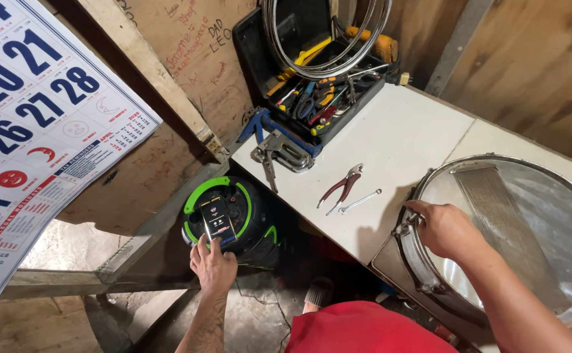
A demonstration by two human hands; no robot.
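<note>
A big white wall calendar [31,131] with blue numerals and red marks hangs tilted at the left, over scrawled plywood. On the right of the white tabletop [403,137] lies a snare drum [515,229], bottom skin up, a band of snare wires running across it; the right hand [444,229] rests curled on its near metal rim, fingertips pressed to the hoop by a tension lug. At the table's far end an open black toolbox [312,72] holds pliers, screwdrivers and a shiny metal hoop, with a blue-handled staple gun [279,140] just in front. Below the table edge sits a round black speaker with a green ring [230,219]. On it lies a smartphone [217,219], screen lit, which the left hand [213,265] steadies, fingers together at its lower edge. Red-handled pliers [341,186] and a small wrench [360,201] lie side by side mid-table.
</note>
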